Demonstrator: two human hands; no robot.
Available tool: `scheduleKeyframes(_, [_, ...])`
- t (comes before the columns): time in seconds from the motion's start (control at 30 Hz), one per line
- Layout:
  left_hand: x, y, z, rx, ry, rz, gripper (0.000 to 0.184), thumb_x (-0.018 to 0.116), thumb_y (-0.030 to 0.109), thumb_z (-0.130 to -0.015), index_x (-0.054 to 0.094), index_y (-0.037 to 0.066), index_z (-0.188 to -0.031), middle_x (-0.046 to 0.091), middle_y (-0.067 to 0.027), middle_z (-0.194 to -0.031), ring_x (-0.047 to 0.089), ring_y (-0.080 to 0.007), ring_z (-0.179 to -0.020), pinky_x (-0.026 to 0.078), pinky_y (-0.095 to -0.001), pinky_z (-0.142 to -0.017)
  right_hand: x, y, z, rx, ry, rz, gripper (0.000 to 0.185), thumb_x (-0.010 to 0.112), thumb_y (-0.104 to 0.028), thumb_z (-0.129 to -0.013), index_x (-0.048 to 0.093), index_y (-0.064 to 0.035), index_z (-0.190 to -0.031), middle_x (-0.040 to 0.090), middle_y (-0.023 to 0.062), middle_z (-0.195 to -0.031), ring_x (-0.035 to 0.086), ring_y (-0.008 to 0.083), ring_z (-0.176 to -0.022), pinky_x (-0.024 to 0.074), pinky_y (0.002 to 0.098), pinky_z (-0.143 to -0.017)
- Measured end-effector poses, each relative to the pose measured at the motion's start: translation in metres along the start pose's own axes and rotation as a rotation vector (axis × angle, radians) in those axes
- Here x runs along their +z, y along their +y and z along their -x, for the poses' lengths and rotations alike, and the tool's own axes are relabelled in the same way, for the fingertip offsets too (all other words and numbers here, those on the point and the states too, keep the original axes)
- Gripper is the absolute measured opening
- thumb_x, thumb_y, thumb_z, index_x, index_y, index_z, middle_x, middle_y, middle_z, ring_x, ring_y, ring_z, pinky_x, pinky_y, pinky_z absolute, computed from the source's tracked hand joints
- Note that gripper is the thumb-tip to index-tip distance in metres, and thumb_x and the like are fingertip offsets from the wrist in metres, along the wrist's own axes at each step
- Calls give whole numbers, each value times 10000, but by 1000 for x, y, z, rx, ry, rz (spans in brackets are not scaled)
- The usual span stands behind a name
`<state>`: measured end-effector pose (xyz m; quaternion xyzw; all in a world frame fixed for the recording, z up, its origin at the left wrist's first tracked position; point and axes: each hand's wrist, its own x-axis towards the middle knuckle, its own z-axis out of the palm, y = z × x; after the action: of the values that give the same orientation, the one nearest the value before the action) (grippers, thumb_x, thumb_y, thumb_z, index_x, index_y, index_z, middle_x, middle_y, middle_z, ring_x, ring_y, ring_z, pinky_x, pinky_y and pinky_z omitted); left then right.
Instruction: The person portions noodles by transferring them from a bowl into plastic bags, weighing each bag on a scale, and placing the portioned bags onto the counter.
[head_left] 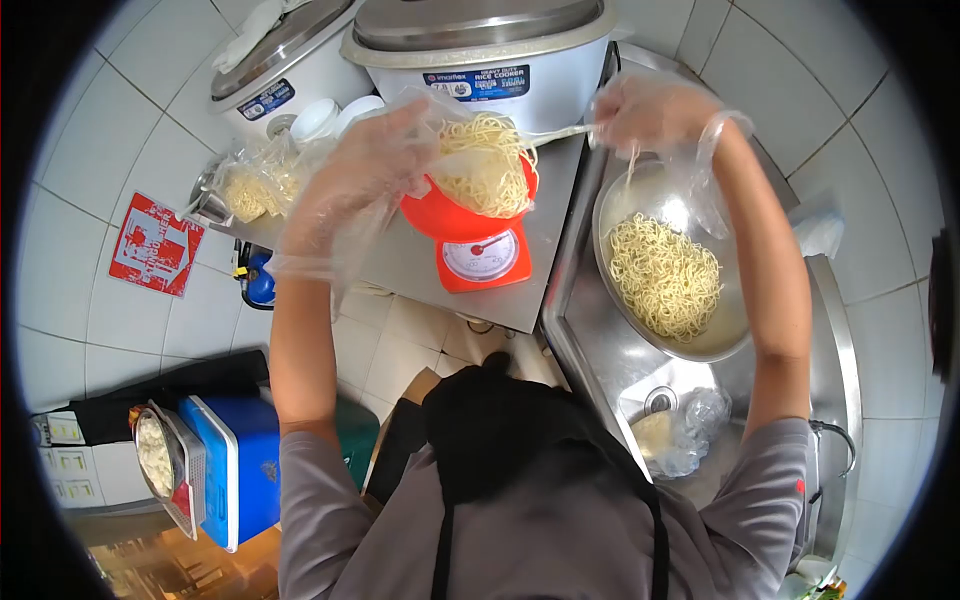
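Note:
Noodles [482, 165] lie in clear plastic on the red pan [455, 217] of a kitchen scale [483, 258]. At the left edge of that pan, my left hand [385, 150], in a clear plastic glove, has its fingers closed on the plastic around the noodles. My right hand [655, 108], gloved too, is closed above a steel bowl [735, 335]; a pale strand or twist of plastic runs from it toward the scale, and a few noodles hang below it. More noodles [665, 278] lie in the bowl.
Two rice cookers [480, 70] stand behind the scale on the steel counter [400, 255]. Bagged noodles [250, 190] sit at the left. A sink [610, 375] under the bowl holds a plastic bag [690, 430]. A blue cooler [240, 470] is at lower left.

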<state>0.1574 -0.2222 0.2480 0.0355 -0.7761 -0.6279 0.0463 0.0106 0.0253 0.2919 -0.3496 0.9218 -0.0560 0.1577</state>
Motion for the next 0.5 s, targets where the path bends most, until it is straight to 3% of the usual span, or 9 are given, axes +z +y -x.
scheduleKeyframes(0.07, [-1, 3, -5, -25, -59, 32, 620, 596, 115, -799, 338, -28, -1345, 535, 1, -749, 466, -90, -574, 408, -212, -576, -28, -1, -5, -157, 107, -52, 268, 628, -240, -764, 608, -23, -920, 607, 31, -741, 577, 158, -721, 470, 315, -721])
scheduleKeyframes(0.23, [11, 14, -23, 69, -106, 193, 657, 580, 73, -772, 305, -28, -1359, 520, 3, -740, 456, -86, -606, 396, -212, -578, -90, -82, 46, -2, 350, -193, 179, 611, -191, -795, 636, -14, -800, 607, 89, -713, 575, 141, -636, 470, 256, -567])
scheduleKeyframes(0.3, [15, 15, -39, 143, -161, 191, 655, 582, 81, -766, 313, -34, -1351, 527, 3, -775, 457, -81, -640, 388, -206, -595, -108, -64, 42, -228, 361, -76, 204, 618, -213, -790, 651, -23, -856, 630, 97, -738, 576, 149, -630, 463, 255, -577])
scheduleKeyframes(0.33, [24, 24, -44, 183, -188, 125, 652, 584, 89, -765, 318, -37, -1347, 532, 2, -797, 459, -77, -660, 384, -201, -607, -109, -69, 53, -169, 398, -35, 228, 601, -218, -800, 661, -22, -900, 640, 101, -728, 588, 164, -636, 463, 278, -601])
scheduleKeyframes(0.43, [45, 50, -56, 229, -284, 21, 636, 612, 102, -766, 350, -47, -1326, 533, -61, -1043, 517, -98, -782, 415, -223, -716, -87, -54, 61, -162, 608, -270, 236, 581, -224, -820, 666, -21, -905, 652, 102, -740, 602, 186, -637, 478, 294, -619])
scheduleKeyframes(0.47, [53, 58, -59, 234, -319, 1, 630, 626, 105, -767, 363, -49, -1318, 531, -92, -1155, 546, -110, -833, 433, -236, -765, -74, -37, 57, -203, 642, -378, 323, 614, -296, -784, 645, -26, -959, 646, 106, -820, 602, 185, -715, 478, 306, -668])
scheduleKeyframes(0.5, [64, 64, -58, 237, -331, 88, 630, 619, 96, -774, 351, -46, -1326, 531, -93, -1158, 545, -108, -836, 437, -237, -760, -57, -10, 51, -245, 680, -485, 429, 647, -369, -749, 625, -32, -1013, 641, 110, -901, 603, 184, -793, 478, 317, -717])
